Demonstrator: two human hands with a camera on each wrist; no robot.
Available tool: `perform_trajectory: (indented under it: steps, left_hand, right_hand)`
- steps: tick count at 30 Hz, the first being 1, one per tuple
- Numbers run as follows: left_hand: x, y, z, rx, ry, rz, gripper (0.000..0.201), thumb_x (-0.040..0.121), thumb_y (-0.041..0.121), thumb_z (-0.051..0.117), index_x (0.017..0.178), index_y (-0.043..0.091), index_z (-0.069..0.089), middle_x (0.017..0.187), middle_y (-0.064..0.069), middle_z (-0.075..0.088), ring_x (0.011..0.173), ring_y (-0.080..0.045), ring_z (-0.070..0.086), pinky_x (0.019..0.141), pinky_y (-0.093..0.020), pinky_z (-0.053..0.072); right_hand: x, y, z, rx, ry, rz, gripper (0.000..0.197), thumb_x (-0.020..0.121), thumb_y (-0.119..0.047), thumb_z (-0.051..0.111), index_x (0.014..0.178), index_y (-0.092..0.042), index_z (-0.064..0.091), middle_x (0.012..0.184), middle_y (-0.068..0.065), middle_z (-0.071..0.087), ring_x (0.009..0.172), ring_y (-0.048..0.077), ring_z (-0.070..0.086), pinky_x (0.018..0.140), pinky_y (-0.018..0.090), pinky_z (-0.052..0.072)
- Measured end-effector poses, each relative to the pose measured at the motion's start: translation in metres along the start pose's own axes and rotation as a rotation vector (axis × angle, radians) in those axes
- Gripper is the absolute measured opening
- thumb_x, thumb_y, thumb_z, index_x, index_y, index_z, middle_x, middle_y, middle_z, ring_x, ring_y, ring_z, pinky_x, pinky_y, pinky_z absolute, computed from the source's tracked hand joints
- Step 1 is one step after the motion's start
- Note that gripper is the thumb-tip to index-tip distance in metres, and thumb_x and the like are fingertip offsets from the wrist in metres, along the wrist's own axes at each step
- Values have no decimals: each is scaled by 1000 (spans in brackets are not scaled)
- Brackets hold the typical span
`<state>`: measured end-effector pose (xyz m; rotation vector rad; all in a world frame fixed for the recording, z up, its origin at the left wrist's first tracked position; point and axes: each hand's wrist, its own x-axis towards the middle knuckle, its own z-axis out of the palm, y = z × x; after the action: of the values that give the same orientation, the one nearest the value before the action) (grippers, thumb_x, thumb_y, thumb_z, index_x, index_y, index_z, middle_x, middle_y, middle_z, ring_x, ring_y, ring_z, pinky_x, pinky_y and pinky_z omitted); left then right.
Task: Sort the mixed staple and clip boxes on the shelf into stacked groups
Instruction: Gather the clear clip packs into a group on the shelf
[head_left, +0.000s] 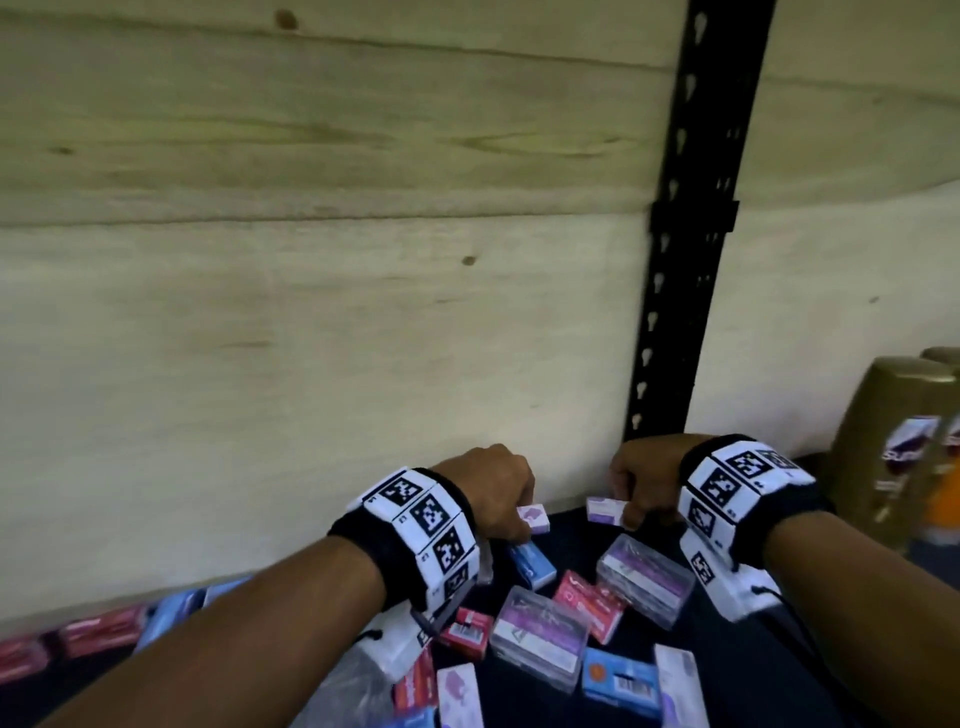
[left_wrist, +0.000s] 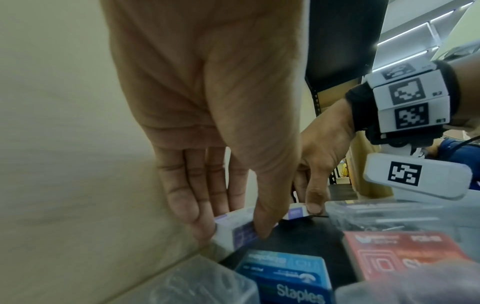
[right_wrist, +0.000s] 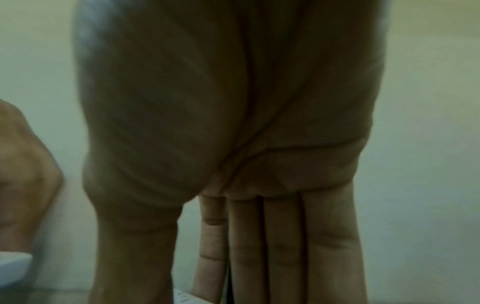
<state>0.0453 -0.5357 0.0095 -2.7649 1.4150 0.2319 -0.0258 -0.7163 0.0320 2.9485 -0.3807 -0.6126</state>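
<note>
At the back of the dark shelf (head_left: 727, 670), close to the wooden wall, my left hand (head_left: 511, 519) pinches a small white-and-purple box (head_left: 535, 517) between thumb and fingers. The left wrist view shows that box (left_wrist: 233, 228) resting at the wall's foot. My right hand (head_left: 626, 512) pinches a second white-and-purple box (head_left: 602, 508) a short way to the right; its thumb presses this box (left_wrist: 296, 211) on the near side. Loose boxes lie nearer me: a blue staples box (left_wrist: 285, 275), red boxes (head_left: 587, 603), clear plastic boxes (head_left: 644, 577). The right wrist view shows mostly palm.
A black slotted upright (head_left: 691, 234) runs up the wall behind my right hand. Gold bottles (head_left: 893, 447) stand at the far right. Red and blue boxes (head_left: 104, 629) line the wall at the left. A clear plastic bag (head_left: 337, 691) lies under my left forearm.
</note>
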Motion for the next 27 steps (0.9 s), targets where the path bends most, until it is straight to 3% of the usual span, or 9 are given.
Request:
perform_trajectory:
  steps: [5,8,11,13,15,17,19,22,27]
  left_hand:
    - [25,13,6,31,-11,45,36,80,34,76,106,11,71,103,-9,69,88,-27,66,76,-37,57]
    - [35,19,10,42,0,63,38,80,36,76,108,10,71,104,-11,67,88,-29,65,75,-37,57]
    - [42,22,14,49,-1,80,39,81,38,75,106,9,71,102,-12,68,87,-30,65,72,-36,56]
    - [45,23,15,59,8,88,37,82,38,75,105,9,71,101,-12,67,85,-29,65,68,-33,54]
    - [47,24,16,63,17,94,36,82,37,75,105,10,71,103,-12,65,86,-29,64,67,-32,52]
    - [48,25,17,58,17,92,37,82,38,75,107,11,70,106,-12,65,88,-29,64,69,-32,52]
    - [44,24,16,47,11,86,40,81,42,75,106,11,70,105,-11,65,88,-28,64,71,-33,54]
    - [33,15,13,29,3,70,45,81,50,73,108,14,70,105,-8,66,89,-26,64,77,-37,56]
    - [-3,-15,3,1,-69,19,47,85,48,70,122,21,64,117,0,66,101,-19,63,87,-34,53]
  right_hand:
    - [14,10,-3,72,-15,-16,36,82,-29,80,113,-13,71,51,-9,55,26,-6,45,38,13,39]
    - [20,13,-5,83,-27,-28,38,80,-27,82,114,-13,70,54,-10,55,26,-8,44,33,9,36]
    - [25,14,-5,79,-56,-56,36,80,-24,82,112,-11,72,42,-16,57,33,-6,50,35,7,39]
    - [29,15,-2,57,-29,-50,35,81,-25,80,113,-13,71,69,-12,71,56,0,61,55,9,50]
    - [32,15,4,40,51,-15,36,83,-27,76,116,-17,69,107,4,71,93,19,68,84,24,54]
    - [35,16,8,43,81,-1,35,85,-27,73,118,-18,68,117,8,68,109,27,65,89,31,51]
    - [32,16,6,45,74,-10,34,86,-27,72,118,-17,68,110,5,70,104,24,66,84,29,52]
    - [26,15,1,49,-4,-34,37,80,-28,80,113,-15,71,78,-9,66,64,3,64,56,13,49]
    - [20,7,0,-49,-22,-1,43,81,-29,80,118,-9,69,85,-1,69,67,14,58,66,23,51]
